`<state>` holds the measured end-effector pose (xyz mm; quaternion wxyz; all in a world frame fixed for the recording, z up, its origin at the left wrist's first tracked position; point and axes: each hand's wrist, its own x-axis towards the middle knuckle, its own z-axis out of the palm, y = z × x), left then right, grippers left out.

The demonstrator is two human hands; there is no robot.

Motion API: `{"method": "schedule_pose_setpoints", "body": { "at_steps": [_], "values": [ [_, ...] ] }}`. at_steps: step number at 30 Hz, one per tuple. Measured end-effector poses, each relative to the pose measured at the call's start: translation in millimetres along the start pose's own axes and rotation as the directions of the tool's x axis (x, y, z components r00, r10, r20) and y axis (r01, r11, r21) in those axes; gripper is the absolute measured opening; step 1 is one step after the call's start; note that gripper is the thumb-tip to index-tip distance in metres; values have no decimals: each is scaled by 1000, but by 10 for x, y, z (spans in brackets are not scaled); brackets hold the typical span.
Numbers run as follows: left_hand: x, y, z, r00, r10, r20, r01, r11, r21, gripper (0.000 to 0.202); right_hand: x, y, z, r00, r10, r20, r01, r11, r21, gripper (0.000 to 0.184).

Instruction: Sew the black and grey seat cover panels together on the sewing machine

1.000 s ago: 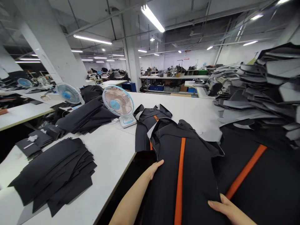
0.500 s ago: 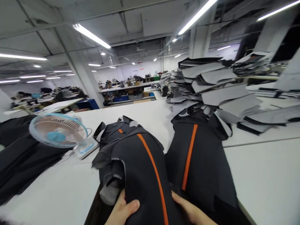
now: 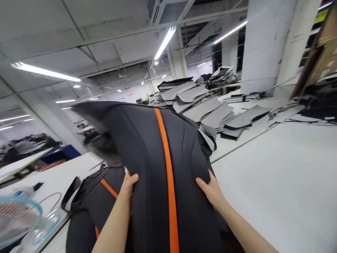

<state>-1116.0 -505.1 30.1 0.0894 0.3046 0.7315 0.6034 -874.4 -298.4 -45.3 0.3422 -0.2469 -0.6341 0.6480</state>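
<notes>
Both hands hold up a black fabric cover [image 3: 147, 154] with an orange stripe down its middle. My left hand [image 3: 129, 185] grips its left edge and my right hand [image 3: 210, 191] grips its right edge. The piece is lifted off the table and its top flaps, blurred. Under it, at the lower left, lies another black cover with an orange stripe [image 3: 102, 196] on the white table [image 3: 276, 182].
A tall stack of grey and black cut pieces [image 3: 200, 105] stands behind the lifted cover. A small desk fan [image 3: 18, 218] sits at the lower left. A white pillar [image 3: 263, 45] rises at the right, with more fabric [image 3: 318, 105] beside it.
My view has swung to the right. Both hands have closed on the edges of the striped cover and raised it from the table to chest height.
</notes>
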Motion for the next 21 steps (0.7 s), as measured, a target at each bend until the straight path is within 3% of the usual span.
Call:
{"method": "schedule_pose_setpoints", "body": {
  "at_steps": [2,4,6,8,9,10,12,14,17,19,21],
  "values": [
    [350,-120,360,992,-91,93,75,984,160,94,386,310,-220,998,5,-60,-10,997,-76,88],
    [426,-374,735,964,-243,109,178,894,411,96,604,763,-405,994,78,-73,-89,984,-153,105],
    [228,-700,1152,937,-335,102,230,808,542,102,617,1252,-552,981,185,-56,-193,954,-228,103],
    [-131,-1006,1606,892,-407,197,202,749,632,100,488,1662,-681,969,245,-32,-244,927,-286,92],
    [-319,-1125,1831,827,-483,289,97,628,772,101,403,1810,-753,971,239,-16,-232,922,-309,87],
    [-487,-1212,2040,773,-495,396,-42,583,811,108,319,1917,-838,975,222,8,-207,922,-328,83],
    [-718,-1292,2374,679,-429,596,-315,563,764,121,174,2025,-1069,982,178,69,-142,923,-358,72],
    [-811,-1283,2557,630,-348,695,-465,547,696,129,37,2054,-1391,978,160,131,-99,917,-386,61],
    [-895,-1250,2611,652,-388,651,-453,490,745,129,-237,2107,-2002,974,167,153,-81,888,-452,46],
    [-1032,-1265,2626,692,-397,603,-364,530,766,124,-423,2194,-2440,988,150,46,-108,863,-494,38],
    [-1181,-1298,2705,747,-372,551,-273,583,765,121,-520,2306,-2823,945,326,6,-285,836,-469,29]
  ]
}}
